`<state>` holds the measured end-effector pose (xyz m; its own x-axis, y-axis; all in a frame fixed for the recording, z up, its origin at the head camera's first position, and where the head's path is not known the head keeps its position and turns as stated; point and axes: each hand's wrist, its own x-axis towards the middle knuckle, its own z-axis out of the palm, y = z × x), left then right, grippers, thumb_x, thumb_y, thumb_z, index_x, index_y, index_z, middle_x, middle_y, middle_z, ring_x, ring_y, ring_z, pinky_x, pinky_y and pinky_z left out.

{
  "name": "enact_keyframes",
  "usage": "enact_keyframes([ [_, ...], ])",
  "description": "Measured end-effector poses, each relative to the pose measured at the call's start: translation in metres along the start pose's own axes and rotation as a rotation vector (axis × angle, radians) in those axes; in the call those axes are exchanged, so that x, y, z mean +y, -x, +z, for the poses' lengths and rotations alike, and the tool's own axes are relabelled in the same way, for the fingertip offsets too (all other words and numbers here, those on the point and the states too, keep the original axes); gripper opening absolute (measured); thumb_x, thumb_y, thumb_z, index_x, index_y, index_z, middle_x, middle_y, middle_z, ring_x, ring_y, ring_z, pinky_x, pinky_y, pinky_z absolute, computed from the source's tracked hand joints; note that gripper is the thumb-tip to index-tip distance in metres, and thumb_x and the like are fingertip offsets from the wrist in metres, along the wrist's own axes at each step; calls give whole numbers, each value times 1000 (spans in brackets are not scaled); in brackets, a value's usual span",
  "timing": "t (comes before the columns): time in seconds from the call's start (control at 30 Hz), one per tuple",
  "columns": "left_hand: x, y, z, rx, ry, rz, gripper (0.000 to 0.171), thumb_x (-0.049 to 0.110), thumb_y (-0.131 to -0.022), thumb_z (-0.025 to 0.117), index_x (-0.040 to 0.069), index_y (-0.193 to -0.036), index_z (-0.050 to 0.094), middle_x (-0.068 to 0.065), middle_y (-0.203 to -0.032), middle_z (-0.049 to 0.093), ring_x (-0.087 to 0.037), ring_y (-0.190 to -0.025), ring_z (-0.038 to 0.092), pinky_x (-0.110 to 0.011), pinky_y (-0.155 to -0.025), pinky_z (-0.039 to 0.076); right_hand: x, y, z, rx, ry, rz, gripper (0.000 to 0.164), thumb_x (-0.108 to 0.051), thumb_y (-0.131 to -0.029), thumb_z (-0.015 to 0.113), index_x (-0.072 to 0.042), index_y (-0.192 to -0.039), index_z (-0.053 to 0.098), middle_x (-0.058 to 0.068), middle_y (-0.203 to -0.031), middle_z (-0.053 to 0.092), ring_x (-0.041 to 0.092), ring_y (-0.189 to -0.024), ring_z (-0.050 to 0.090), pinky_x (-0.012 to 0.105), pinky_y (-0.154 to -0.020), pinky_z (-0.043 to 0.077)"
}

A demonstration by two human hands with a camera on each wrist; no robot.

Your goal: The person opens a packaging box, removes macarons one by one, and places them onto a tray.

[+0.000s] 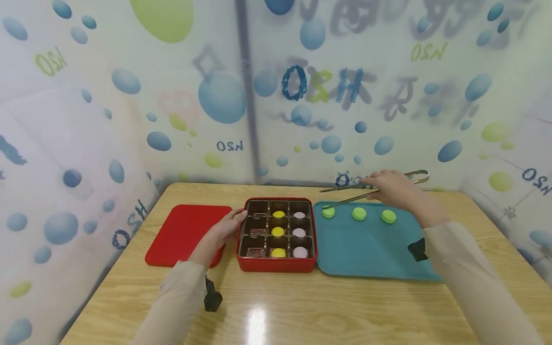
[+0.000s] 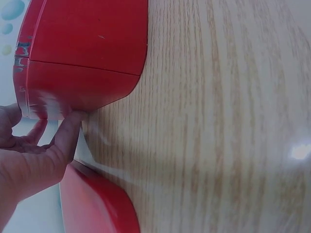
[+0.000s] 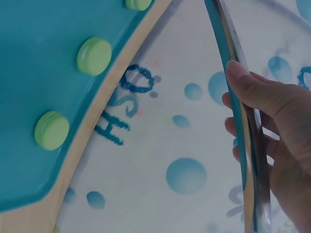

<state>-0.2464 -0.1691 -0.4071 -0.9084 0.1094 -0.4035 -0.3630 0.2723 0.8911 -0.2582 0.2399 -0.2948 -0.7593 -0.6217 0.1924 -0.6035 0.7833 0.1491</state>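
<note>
The red box point(image 1: 276, 265) holds a dark divided insert, with yellow macarons point(image 1: 278, 232) in its middle column and pale lilac macarons point(image 1: 299, 233) in its right column. Bare dark compartments show in the left column. My left hand point(image 1: 225, 227) touches the box's left wall, thumb and fingertips against its side point(image 2: 73, 87). In my right hand point(image 1: 394, 189) I grip metal tongs point(image 1: 420, 176) above the blue-green tray point(image 1: 366, 254). The tongs' tips are spread, the lower one overlapping the leftmost green macaron point(image 1: 328, 212) in the head view.
Two more green macarons point(image 1: 359, 214) lie along the tray's far edge. Left of the box is a flat red lid point(image 1: 183, 232), partly behind my left arm. A printed curtain point(image 1: 276, 120) rises behind the wooden table point(image 1: 267, 311). The tray's left edge adjoins the box.
</note>
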Motion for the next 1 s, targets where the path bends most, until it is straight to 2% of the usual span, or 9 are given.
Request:
enact_keyframes([
  [0.13,0,0,-1,-1,6,-3,59,40,-98,34,15,-146,13,-22,-135,42,-35,-125,42,-51,-96,42,-9,-14,-2,32,-7,-41,42,-18,-75,73,-8,-114,63,12,-97,65,30,-84,58,46,-73,47],
  [0.27,1,-1,-1,-4,17,4,58,39,-99,34,14,-146,13,-23,-134,43,-35,-123,44,-50,-94,43,-20,-28,-2,12,-28,-61,41,-18,-78,71,-8,-116,62,12,-100,65,30,-86,59,46,-75,46],
  [0.47,0,-1,1,-10,46,10,56,38,-99,33,14,-146,13,-23,-130,46,-32,-115,51,-49,-92,44,-35,-51,5,19,-32,-97,43,-19,-77,73,-12,-118,62,10,-105,66,29,-90,59,44,-77,47],
  [0.67,1,0,2,-14,63,10,56,37,-99,34,13,-146,14,-23,-131,44,-33,-118,48,-51,-94,43,-52,-72,6,-2,-36,-122,40,-20,-77,72,-14,-116,63,9,-106,66,29,-92,58,44,-79,45],
  [1.0,-1,-1,0,-32,77,26,56,35,-99,34,11,-146,13,-23,-132,44,-31,-118,48,-49,-95,42,-72,-94,1,-62,50,-177,39,-20,-78,71,-17,-116,63,7,-105,65,27,-92,57,41,-78,44],
])
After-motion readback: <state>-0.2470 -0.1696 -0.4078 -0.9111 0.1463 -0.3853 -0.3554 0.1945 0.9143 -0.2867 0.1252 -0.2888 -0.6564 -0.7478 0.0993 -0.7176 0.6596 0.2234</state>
